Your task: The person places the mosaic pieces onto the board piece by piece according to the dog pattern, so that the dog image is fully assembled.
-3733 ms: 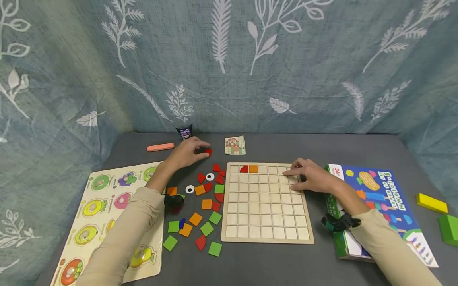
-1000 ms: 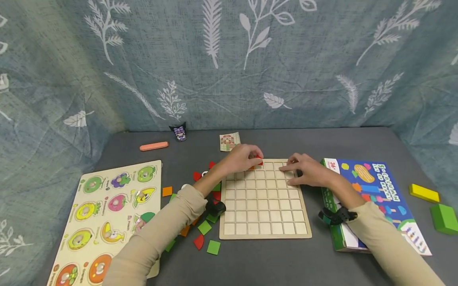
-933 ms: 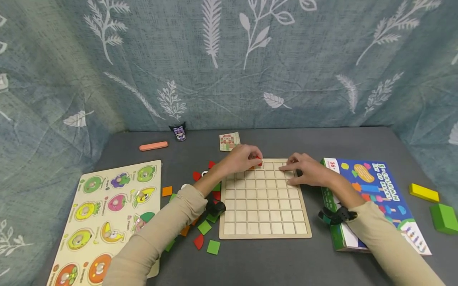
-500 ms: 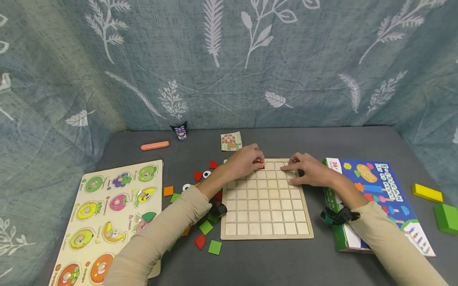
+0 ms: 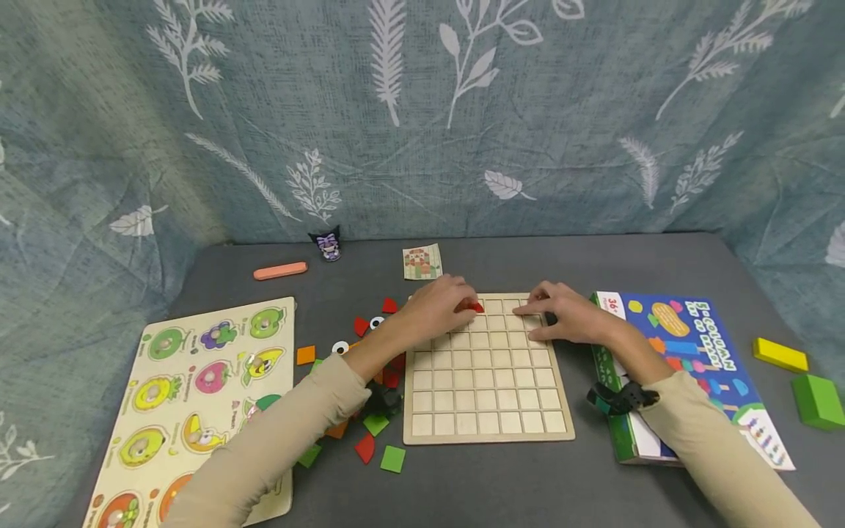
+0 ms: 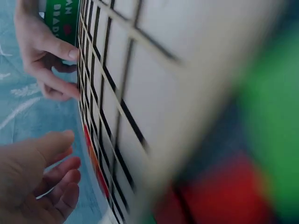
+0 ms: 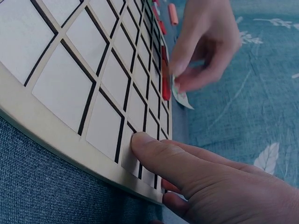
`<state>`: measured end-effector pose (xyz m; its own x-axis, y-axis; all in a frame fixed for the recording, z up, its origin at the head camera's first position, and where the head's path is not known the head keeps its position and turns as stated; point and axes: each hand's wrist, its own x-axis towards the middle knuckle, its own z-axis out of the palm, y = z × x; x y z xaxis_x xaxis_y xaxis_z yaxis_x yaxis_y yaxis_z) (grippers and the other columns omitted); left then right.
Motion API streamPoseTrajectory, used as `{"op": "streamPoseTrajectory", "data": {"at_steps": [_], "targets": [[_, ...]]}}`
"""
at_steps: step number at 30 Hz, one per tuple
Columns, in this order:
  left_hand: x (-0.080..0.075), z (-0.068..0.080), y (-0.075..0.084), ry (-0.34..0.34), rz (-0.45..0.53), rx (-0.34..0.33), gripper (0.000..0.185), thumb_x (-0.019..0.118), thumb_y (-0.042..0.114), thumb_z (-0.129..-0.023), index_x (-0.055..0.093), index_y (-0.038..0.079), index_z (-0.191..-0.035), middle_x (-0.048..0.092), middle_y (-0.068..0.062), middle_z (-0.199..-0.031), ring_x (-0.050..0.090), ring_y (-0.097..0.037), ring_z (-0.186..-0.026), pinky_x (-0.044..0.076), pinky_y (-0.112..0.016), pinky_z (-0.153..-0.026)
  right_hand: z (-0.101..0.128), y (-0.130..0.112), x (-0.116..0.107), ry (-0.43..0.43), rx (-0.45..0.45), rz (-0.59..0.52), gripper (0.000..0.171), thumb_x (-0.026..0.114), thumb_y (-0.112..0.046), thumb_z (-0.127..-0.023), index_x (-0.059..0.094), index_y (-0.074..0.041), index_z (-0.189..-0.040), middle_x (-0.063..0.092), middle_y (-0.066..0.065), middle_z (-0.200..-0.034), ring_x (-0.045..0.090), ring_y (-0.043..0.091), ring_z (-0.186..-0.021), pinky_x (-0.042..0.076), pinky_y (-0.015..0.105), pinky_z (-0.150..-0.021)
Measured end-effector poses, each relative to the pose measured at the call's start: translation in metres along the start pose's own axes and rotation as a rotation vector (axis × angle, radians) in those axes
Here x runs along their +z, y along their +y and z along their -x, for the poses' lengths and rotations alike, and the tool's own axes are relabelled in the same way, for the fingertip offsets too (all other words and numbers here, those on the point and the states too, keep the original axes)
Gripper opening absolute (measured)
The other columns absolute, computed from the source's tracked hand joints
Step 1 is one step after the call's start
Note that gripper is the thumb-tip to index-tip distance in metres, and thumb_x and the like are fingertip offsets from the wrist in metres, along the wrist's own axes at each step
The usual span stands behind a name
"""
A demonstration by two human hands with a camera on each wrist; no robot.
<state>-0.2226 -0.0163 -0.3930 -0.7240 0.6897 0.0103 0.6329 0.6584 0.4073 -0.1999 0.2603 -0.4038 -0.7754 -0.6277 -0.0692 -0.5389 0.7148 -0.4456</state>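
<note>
Ngl, your empty left hand (image 5: 439,306) could snag the red tile (image 5: 477,307) beside it if your resting right hand (image 5: 569,315) lets the board (image 5: 488,438) slide.

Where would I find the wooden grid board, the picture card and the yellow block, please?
Wooden grid board (image 5: 483,359), head view, a bare middle square.
Picture card (image 5: 422,262), head view, printed middle.
Yellow block (image 5: 780,353), head view, upper face.

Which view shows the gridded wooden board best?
The head view: it shows the gridded wooden board whole but for parts behind the left hand and right hand. The left wrist view sees it steeply slanted, near edge blurred; the right wrist view, cropped and slanted.
</note>
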Motion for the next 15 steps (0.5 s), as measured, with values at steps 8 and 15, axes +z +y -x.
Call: {"op": "streamPoseTrajectory", "data": {"at_steps": [8,15], "targets": [[-0.026,0.08,-0.055,0.08,0.001,-0.086,0.022,0.065,0.018,-0.093,0.07,0.009,-0.112,0.063,-0.008,-0.112,0.056,-0.023,-0.097,0.049,-0.038,-0.08,0.003,-0.001,-0.002,-0.005,0.033,-0.005,0.046,0.075,-0.019,-0.084,0.064,-0.01,-0.128,0.053,0.016,-0.117,0.045,0.025,-0.098,0.037,0.037,-0.078],[-0.036,0.13,-0.079,0.067,-0.024,-0.158,0.022,0.067,0.017,-0.092,0.07,0.008,-0.112,0.063,-0.01,-0.113,0.059,-0.026,-0.099,0.05,-0.042,-0.081,0.001,-0.002,0.0,-0.007,0.033,-0.016,0.046,0.075,-0.019,-0.084,0.064,-0.011,-0.128,0.053,0.016,-0.118,0.046,0.025,-0.099,0.038,0.037,-0.079]]}}
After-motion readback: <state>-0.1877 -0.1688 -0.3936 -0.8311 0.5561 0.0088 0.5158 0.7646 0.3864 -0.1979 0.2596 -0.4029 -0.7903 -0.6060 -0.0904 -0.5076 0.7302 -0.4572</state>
